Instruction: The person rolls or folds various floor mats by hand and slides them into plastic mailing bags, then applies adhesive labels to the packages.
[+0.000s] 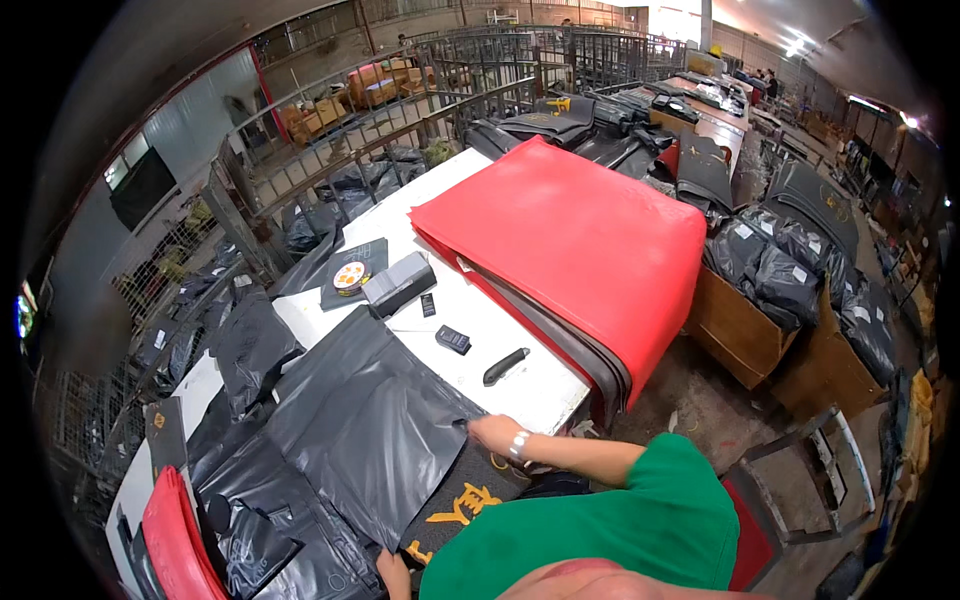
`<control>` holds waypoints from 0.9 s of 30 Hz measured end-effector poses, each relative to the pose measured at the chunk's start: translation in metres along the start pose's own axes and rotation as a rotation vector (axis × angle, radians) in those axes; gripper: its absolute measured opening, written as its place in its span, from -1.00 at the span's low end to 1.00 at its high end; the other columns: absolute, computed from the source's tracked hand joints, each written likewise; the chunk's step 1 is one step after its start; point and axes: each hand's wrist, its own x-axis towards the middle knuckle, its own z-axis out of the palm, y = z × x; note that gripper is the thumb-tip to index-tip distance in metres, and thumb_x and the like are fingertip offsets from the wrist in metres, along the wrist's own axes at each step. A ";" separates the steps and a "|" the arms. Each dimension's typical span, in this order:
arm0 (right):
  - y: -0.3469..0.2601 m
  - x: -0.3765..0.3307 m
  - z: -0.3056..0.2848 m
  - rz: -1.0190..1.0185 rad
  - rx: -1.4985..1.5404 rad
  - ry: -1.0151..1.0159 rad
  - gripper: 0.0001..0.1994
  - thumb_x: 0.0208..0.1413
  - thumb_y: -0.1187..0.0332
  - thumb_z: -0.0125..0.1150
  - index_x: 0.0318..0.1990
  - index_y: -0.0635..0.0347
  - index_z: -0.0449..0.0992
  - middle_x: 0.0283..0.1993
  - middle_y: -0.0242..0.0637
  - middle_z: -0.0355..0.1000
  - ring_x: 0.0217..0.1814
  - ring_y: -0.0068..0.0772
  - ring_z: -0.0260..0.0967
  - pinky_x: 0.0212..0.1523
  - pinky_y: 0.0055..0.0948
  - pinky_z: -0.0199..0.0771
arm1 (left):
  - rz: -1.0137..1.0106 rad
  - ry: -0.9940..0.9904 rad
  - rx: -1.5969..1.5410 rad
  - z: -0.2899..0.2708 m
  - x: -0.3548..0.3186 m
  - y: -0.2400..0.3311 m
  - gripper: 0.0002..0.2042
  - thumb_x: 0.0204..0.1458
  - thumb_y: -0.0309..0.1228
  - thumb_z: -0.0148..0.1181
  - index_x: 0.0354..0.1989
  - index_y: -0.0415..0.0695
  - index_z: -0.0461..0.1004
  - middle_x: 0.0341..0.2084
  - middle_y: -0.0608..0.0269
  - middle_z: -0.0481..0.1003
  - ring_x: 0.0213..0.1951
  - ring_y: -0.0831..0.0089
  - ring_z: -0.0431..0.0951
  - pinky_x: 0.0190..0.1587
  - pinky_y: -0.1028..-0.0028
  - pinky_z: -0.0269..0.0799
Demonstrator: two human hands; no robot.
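- Hands are being used at the near side of a white table (450, 375), where a large black plastic bag (360, 420) is being spread out flat.
- The bag's right-hand corner is being held by the right hand (492, 436); its fingers are being kept close together, with the plastic apparently being pinched between them and the thumb.
- The bag's near corner is being touched by the left hand (394, 574); as this hand is being partly cut off at the bottom of the view, whether its fingers are pinching cannot be told for certain.
- A dark grey mat (465, 480) with yellow markings is being partly covered by the bag, between the two hands and just in front of a green shirt (620, 530); whether it is being enclosed or only overlain cannot be told.
- The step in hand, as judged, is the mat being fitted into the bag; for the next move, both corners probably need to be held firmly while the plastic is being drawn evenly over the mat.
- Beyond the bag, a knife (505, 367), a small black device (453, 340) and a roll of tape (350, 277) are being left lying apart, while a big red folded stack (565, 240) is being supported by the table's far part.
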 end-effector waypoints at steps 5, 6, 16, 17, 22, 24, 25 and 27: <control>0.047 -0.036 0.020 0.117 0.165 -0.076 -0.72 -0.04 0.39 0.06 -0.12 0.16 0.37 -0.15 -0.12 0.37 -0.15 -0.10 0.36 -0.15 -0.22 0.37 | -0.184 -0.153 0.195 0.038 0.006 -0.043 -0.61 -0.26 -0.38 -0.03 -0.16 -0.18 0.41 -0.39 -0.19 0.45 -0.29 -0.13 0.44 -0.24 0.14 0.34; 0.063 -0.025 0.037 0.121 0.150 -0.053 -0.65 -0.05 0.39 0.07 -0.04 0.14 0.30 -0.09 -0.10 0.34 -0.12 -0.08 0.36 -0.14 -0.22 0.38 | -0.254 -0.194 0.221 0.031 0.009 0.001 -0.76 -0.15 -0.58 -0.11 -0.30 -0.37 0.41 -0.47 -0.21 0.43 -0.31 -0.11 0.42 -0.26 0.17 0.30; 0.030 0.088 0.063 -0.092 -0.307 -0.024 -0.83 -0.02 0.38 -0.06 -0.43 0.16 0.50 -0.40 -0.06 0.46 -0.32 -0.11 0.45 -0.33 -0.20 0.45 | -0.072 0.089 0.176 0.010 0.016 -0.001 -0.78 -0.11 -0.44 -0.03 -0.32 -0.29 0.43 -0.38 -0.20 0.45 -0.25 -0.12 0.42 -0.22 0.10 0.32; 0.028 0.075 0.053 -0.166 -0.205 -0.001 -0.83 -0.02 0.34 -0.04 -0.45 0.19 0.47 -0.43 -0.03 0.44 -0.34 -0.11 0.44 -0.37 -0.17 0.41 | -0.004 0.109 0.057 0.003 0.012 0.010 -0.80 -0.15 -0.48 -0.06 -0.38 -0.31 0.43 -0.49 -0.24 0.43 -0.33 -0.15 0.42 -0.30 0.07 0.32; 0.097 -0.091 0.046 -0.246 -0.033 -0.057 -0.86 -0.01 0.32 -0.02 -0.43 0.15 0.43 -0.59 -0.11 0.38 -0.49 0.04 0.36 -0.42 -0.15 0.36 | -0.207 -0.023 0.172 0.048 -0.078 -0.025 -0.88 -0.26 -0.51 0.03 -0.54 -0.32 0.40 -0.53 -0.20 0.43 -0.38 -0.12 0.45 -0.29 0.03 0.33; 0.088 -0.090 0.046 -0.246 0.139 -0.280 -0.88 -0.07 0.37 0.04 -0.42 0.19 0.47 -0.45 -0.06 0.40 -0.34 0.01 0.37 -0.30 -0.16 0.36 | -0.170 -0.098 0.241 0.060 -0.085 -0.027 -0.84 -0.22 -0.42 0.10 -0.48 -0.27 0.44 -0.52 -0.14 0.45 -0.39 -0.05 0.48 -0.32 0.09 0.37; 0.065 -0.067 0.022 -0.030 0.202 -0.616 -0.87 -0.11 0.38 0.09 -0.42 0.22 0.49 -0.34 0.01 0.41 -0.25 0.04 0.35 -0.21 -0.14 0.34 | -0.087 -0.122 0.356 0.046 -0.072 -0.017 -0.82 -0.22 -0.39 0.13 -0.47 -0.26 0.46 -0.53 -0.12 0.46 -0.39 -0.02 0.49 -0.33 0.10 0.38; 0.091 0.010 0.047 -0.530 -0.268 -0.569 -0.78 -0.27 0.35 0.26 -0.48 0.34 0.49 -0.45 0.04 0.43 -0.40 0.02 0.40 -0.38 -0.19 0.40 | 0.113 -0.193 0.371 0.016 -0.019 0.008 -0.82 -0.25 -0.39 0.17 -0.49 -0.25 0.45 -0.51 -0.11 0.45 -0.37 0.02 0.49 -0.34 0.14 0.38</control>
